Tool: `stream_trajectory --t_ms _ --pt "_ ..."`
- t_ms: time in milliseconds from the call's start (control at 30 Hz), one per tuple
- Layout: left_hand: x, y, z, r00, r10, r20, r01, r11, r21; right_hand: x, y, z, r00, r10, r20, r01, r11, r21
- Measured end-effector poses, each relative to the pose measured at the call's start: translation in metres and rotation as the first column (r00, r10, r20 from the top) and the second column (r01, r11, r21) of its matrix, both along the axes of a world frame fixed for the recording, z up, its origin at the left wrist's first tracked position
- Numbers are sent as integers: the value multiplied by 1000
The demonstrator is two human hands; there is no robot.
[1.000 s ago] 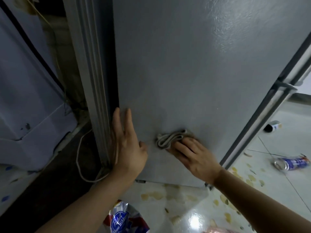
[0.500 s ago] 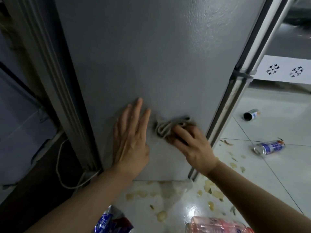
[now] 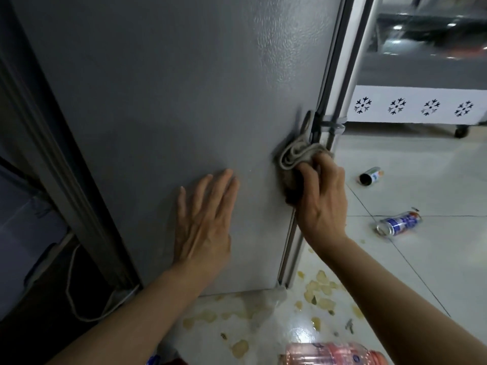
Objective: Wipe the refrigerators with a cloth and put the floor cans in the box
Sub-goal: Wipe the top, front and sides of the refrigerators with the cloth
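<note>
Cloth (image 3: 295,156) shifted to fridge (image 3: 184,101) edge

A shop-like room: grey refrigerator (image 3: 171,101), snowflake-marked chest freezer (image 3: 413,106), littered tiled floor (image 3: 434,259).

Bunched cloth (image 3: 292,156) against grey refrigerator (image 3: 184,101)

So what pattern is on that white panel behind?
Black snowflake shapes on the white panel, head view.
</note>
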State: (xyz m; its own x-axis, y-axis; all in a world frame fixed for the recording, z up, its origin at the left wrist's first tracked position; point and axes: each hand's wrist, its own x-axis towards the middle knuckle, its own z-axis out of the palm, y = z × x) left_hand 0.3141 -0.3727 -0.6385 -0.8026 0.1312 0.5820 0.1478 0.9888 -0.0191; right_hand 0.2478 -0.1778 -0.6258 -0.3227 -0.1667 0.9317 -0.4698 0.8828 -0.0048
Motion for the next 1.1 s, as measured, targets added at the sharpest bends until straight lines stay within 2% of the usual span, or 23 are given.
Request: stream_trajectory --t_ms 100,233,300,367,433,467,600,667,833,933,1100 --pt "-1 -2 -3 1000 14 6 -14 999 -49 4 5 -43 997 34 67 -36 999 28" --pt "3 3 -6 1000 23 12 -23 999 -47 22 8 -76 934 114 338 -109 993 -32" --pt "3 9 -7 1000 3 13 -2 998 -70 23 7 -66 935 111 338 -102 994 -44" --pt "3 16 -9 999 -26 35 29 994 -107 15 8 -42 953 108 282 -47 975 -216" --pt "2 20 -11 998 -28 58 35 993 -113 7 11 -14 969 98 226 8 904 -427" --pt "1 20 -13 998 -25 63 32 993 -112 3 12 -7 975 84 206 23 883 -469" --pt "-4 18 -24 999 -29 37 34 991 -128 8 11 -33 985 48 164 6 949 -316" --pt "-5 18 -32 998 -51 34 56 987 -148 10 10 -61 977 57 205 11 949 -315" --pt "-3 21 -54 993 -90 80 105 972 -208 18 9 -125 922 63 381 72 942 -329" --pt "-3 19 -61 991 -89 97 110 967 -229 22 5 -155 834 60 549 147 934 -325" --pt "-1 16 -65 986 -118 116 145 953 -266 27 0 -164 755 36 654 256 903 -345"
